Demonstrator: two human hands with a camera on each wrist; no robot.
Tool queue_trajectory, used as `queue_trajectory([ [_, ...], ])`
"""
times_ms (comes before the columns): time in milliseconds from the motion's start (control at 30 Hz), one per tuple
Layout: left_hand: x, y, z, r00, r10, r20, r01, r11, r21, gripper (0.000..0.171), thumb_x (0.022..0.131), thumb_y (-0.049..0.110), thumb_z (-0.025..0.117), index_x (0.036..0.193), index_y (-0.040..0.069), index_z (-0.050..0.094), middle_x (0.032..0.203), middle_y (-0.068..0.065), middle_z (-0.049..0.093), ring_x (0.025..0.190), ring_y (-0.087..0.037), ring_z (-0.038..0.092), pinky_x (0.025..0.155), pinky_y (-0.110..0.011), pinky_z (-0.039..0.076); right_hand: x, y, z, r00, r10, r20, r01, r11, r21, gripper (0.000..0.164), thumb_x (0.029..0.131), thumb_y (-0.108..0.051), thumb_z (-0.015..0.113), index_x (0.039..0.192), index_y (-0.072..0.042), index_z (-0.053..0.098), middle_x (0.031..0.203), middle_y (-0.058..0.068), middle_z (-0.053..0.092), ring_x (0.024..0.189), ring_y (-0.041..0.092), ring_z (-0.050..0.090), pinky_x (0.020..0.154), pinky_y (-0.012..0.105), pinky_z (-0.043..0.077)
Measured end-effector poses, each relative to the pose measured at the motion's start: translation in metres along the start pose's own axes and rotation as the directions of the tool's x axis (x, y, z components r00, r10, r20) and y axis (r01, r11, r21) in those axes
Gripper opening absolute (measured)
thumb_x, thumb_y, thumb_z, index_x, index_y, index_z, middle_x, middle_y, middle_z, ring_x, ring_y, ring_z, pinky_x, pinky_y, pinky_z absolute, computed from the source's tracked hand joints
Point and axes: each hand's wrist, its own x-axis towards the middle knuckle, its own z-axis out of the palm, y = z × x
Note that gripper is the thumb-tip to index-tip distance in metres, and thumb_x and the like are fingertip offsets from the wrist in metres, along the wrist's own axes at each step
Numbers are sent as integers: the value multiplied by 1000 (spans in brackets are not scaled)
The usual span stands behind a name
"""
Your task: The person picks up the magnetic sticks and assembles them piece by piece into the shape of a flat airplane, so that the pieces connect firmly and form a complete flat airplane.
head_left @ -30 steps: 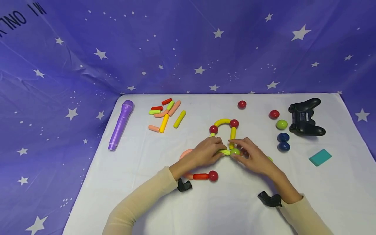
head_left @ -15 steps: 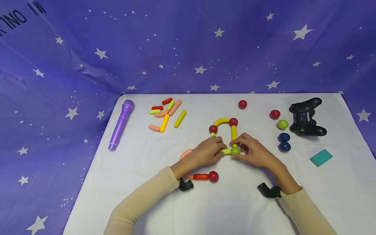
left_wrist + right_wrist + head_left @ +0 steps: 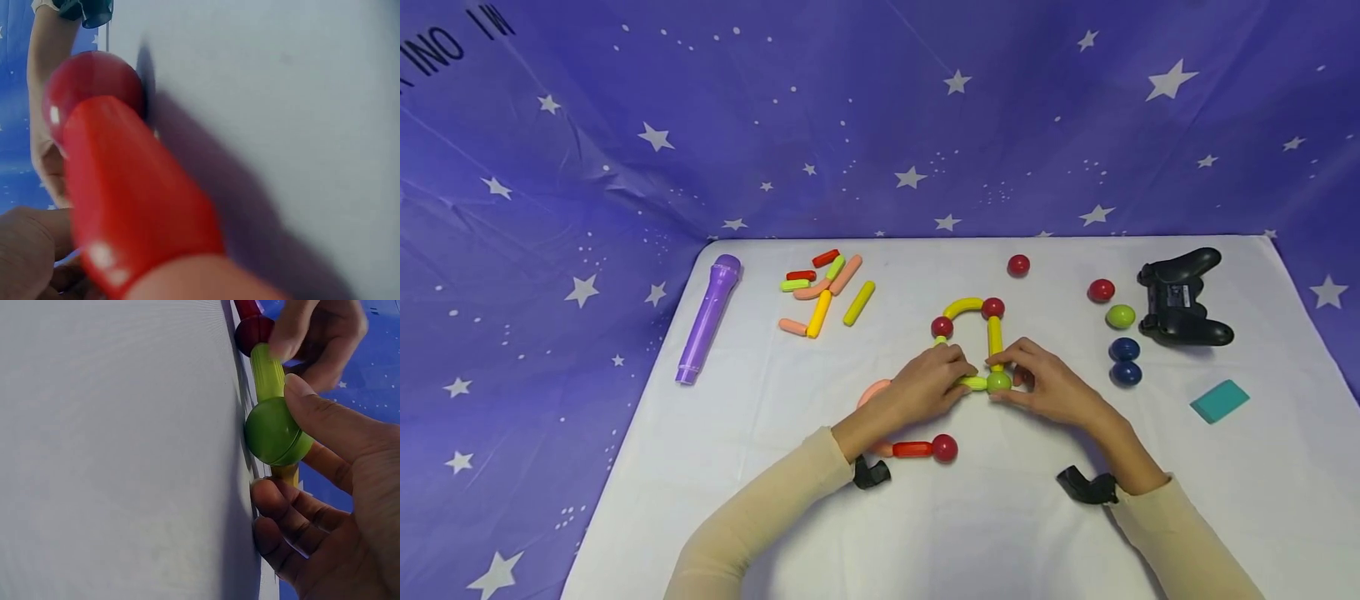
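- Green ball [image 3: 998, 382]: glossy, seamed.
- Lime rod [image 3: 975, 383]: ribbed, touching the green ball's left side.
- Yellow rod [image 3: 996, 340]: straight, at the green ball's far side.

On the white surface [image 3: 760, 400] lie a microphone [image 3: 707, 323], loose sticks [image 3: 820, 314], a chain of sticks and balls [image 3: 995, 335], two loose red balls [image 3: 1101, 291], a green ball [image 3: 1121, 317], two blue balls [image 3: 1125, 373], a controller [image 3: 1176, 310] and a block [image 3: 1220, 402].
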Motion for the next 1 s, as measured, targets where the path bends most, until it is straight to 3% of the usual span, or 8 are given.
queue_trajectory([
  [100, -21, 0, -8, 999, 26, -41, -27, 1000, -16, 24, 94, 25, 67, 115, 15, 70, 108, 2, 61, 97, -11, 52, 84, -20, 46, 2, -1, 2, 1000, 12, 17, -12, 1000, -8, 46, 77, -23, 85, 119, -18, 67, 101, 0, 53, 78, 13, 49, 65, 21, 45],
  [267, -76, -16, -12, 997, 15, -79, -25, 992, -125, 28, 87, 33, 74, 111, 19, 72, 122, 0, 59, 114, -13, 50, 97, -30, 44, 4, -6, 2, 998, 43, 45, -42, 999, -33, 49, 77, -25, 85, 122, -19, 66, 103, 0, 53, 81, 14, 50, 67, 21, 46],
  [367, -105, -28, -6, 999, -22, -36, 15, 983, -186, 36, 78, 43, 81, 108, 26, 73, 144, -4, 46, 134, -19, 37, 104, -41, 34, 2, -7, 0, 997, 63, 53, -61, 997, -39, 49, 77, -24, 84, 123, -19, 65, 104, 0, 53, 83, 14, 50, 68, 22, 47],
  [467, -121, -37, -1, 999, -37, 21, 41, 973, -225, 34, 74, 46, 83, 102, 31, 73, 159, -4, 28, 146, -25, 21, 106, -49, 26, 0, -7, -1, 996, 70, 46, -68, 997, -42, 49, 77, -23, 84, 123, -19, 65, 105, 0, 54, 83, 14, 50, 69, 22, 47],
  [633, -124, -47, 3, 999, -32, 38, 42, 956, -292, 19, 78, 37, 82, 93, 31, 72, 162, 2, 20, 150, -27, 13, 107, -53, 22, -1, -4, -2, 999, 38, 29, -37, 999, -32, 50, 78, -20, 84, 124, -16, 65, 106, 3, 55, 81, 14, 51, 67, 23, 47],
  [1000, -102, -79, -2, 998, -57, -3, 53, 941, -334, 23, 78, 31, 83, 100, 31, 75, 161, 1, 25, 151, -27, 12, 107, -51, 22, 27, -3, -4, 998, 69, -2, -69, 997, -28, 50, 85, -18, 78, 132, -13, 60, 115, 8, 55, 85, 19, 51, 71, 29, 47],
])
